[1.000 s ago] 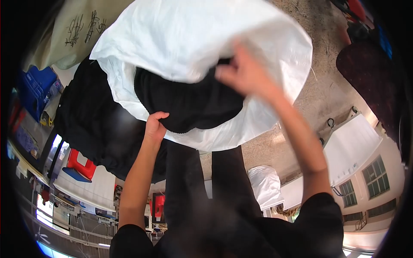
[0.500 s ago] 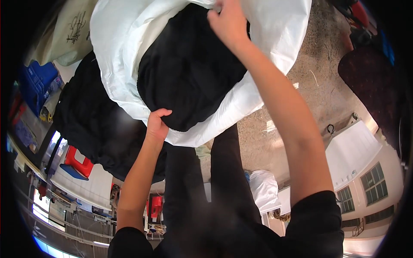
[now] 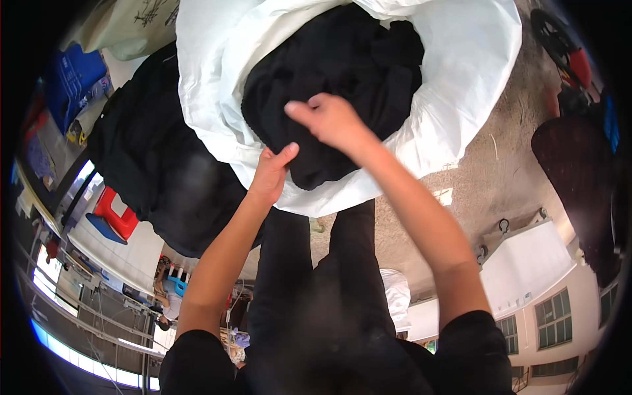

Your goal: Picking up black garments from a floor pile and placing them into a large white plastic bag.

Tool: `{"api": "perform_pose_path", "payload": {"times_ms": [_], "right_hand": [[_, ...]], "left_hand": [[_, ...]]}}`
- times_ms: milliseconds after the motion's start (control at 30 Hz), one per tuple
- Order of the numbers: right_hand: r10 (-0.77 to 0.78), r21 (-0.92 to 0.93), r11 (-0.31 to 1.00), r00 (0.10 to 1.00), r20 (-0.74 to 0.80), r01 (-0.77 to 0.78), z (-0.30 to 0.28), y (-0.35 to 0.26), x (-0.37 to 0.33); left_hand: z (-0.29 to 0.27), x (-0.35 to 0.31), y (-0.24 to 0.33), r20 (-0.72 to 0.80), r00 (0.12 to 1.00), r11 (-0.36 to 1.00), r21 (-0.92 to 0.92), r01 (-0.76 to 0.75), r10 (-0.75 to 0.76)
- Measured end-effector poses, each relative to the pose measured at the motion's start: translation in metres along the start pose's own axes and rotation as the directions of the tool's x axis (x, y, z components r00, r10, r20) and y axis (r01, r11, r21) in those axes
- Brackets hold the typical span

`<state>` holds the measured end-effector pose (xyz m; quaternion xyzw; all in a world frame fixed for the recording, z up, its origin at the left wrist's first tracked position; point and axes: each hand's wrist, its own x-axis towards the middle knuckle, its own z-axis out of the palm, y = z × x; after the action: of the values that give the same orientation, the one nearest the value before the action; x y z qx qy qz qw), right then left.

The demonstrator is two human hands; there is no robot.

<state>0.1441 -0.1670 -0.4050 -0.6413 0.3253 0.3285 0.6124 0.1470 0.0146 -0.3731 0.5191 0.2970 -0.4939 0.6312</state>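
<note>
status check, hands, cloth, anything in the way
Left hand gripping white bag at near rim. Right hand blurred over black cloth, contact unclear. Cloth bunched inside bag. Nothing but hands seen over the opening.

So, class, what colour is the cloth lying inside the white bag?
The cloth is black, with no pattern visible; the head view shows it best.

Single head view: fisheye worn above the hands (image 3: 334, 125), facing steeply down, hands fairly near. Forearms (image 3: 224, 260) enter from below them; floor (image 3: 471, 178) spreads right. Windows (image 3: 554, 319) sit far off, below right of the hands, edges bent near the rim.
</note>
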Motion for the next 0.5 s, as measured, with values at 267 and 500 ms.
{"api": "perform_pose_path", "payload": {"times_ms": [267, 500], "right_hand": [[0.18, 0.587, 0.809, 0.944, -0.277, 0.018, 0.023, 0.05, 0.015], [-0.624, -0.526, 0.746, 0.704, -0.339, 0.408, 0.004, 0.019, -0.052]], "left_hand": [[-0.018, 0.011, 0.001, -0.072, 0.981, 0.96, -0.229, 0.159, -0.18], [-0.013, 0.009, 0.009, -0.069, 0.985, 0.872, -0.478, 0.107, -0.159]]}}
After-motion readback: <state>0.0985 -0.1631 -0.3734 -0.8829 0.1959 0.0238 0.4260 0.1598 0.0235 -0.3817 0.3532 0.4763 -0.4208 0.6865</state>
